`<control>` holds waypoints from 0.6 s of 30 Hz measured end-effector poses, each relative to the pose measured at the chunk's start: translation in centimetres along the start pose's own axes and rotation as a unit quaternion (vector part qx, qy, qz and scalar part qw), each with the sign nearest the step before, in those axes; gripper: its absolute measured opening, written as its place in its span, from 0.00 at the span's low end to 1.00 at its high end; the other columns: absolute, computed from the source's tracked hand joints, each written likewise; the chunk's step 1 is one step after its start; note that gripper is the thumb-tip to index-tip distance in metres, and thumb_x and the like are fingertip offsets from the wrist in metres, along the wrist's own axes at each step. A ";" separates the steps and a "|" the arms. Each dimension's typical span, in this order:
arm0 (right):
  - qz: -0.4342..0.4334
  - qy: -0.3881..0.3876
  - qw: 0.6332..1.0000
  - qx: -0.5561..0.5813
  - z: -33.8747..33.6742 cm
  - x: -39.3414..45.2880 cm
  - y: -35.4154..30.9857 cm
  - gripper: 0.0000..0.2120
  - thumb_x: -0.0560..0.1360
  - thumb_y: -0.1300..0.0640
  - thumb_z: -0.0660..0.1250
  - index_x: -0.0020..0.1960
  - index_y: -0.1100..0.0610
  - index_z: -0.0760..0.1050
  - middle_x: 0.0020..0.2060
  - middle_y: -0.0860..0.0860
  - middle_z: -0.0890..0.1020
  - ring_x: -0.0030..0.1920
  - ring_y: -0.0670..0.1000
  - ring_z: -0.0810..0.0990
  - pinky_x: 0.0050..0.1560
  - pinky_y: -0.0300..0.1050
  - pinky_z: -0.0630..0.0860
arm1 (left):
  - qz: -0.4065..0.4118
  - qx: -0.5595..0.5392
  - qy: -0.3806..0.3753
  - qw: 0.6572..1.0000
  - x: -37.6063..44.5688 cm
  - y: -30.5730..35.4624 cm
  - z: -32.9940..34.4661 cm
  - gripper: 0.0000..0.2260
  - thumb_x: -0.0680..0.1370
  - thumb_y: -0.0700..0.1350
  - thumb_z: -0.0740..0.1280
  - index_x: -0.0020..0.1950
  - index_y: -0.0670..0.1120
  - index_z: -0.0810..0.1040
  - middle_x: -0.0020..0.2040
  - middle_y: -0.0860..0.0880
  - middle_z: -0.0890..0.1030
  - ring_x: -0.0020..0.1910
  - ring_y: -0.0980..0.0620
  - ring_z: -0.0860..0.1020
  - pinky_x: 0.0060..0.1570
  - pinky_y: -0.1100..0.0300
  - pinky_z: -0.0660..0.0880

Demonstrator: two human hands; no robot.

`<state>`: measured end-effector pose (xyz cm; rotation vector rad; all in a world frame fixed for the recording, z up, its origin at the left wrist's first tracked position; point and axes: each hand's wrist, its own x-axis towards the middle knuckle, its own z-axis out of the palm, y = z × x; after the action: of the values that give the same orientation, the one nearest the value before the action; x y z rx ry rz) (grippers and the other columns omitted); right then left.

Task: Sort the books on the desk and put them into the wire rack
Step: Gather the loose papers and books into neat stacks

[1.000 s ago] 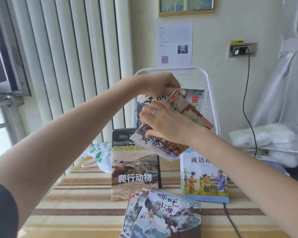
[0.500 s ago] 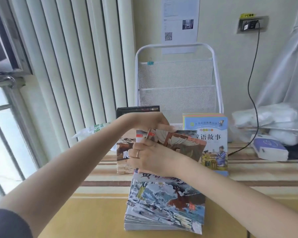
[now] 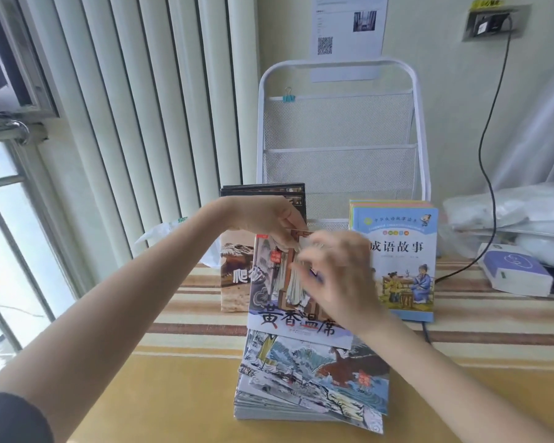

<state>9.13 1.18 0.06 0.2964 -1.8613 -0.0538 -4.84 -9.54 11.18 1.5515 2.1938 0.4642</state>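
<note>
The white wire rack stands at the back of the desk with its mesh pockets bare. Below it, a thin picture book with red and black title characters stands upright on a flat stack of picture books. My left hand pinches its top left edge. My right hand is blurred, with fingers curled at the book's top edge and front. Dark reptile books stand to the left, blue story books to the right.
The desk has a striped yellow cloth. A white plastic bag lies behind my left arm. A white and purple box, a black cable and white bundles fill the right side. Vertical blinds hang at the left.
Both hands have come down with the picture book from in front of the rack to the flat stack. The book has turned from tilted to upright. The rack's pockets are uncovered.
</note>
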 end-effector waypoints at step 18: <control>0.672 -0.123 0.704 0.195 -6.0 -8.0 1.7 0.13 0.78 0.53 0.63 0.57 0.60 0.74 0.51 0.55 0.80 0.46 0.52 0.77 0.42 0.45 0.72 | -0.039 -0.283 0.299 0.911 -4.2 -4.4 12.3 0.17 0.75 0.44 0.67 0.63 0.45 0.72 0.56 0.51 0.79 0.57 0.50 0.78 0.56 0.61 0.77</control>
<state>16.74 5.35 -5.27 -0.8891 -1.9177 1.3719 -0.85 -14.50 -0.98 1.0793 2.2052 1.5597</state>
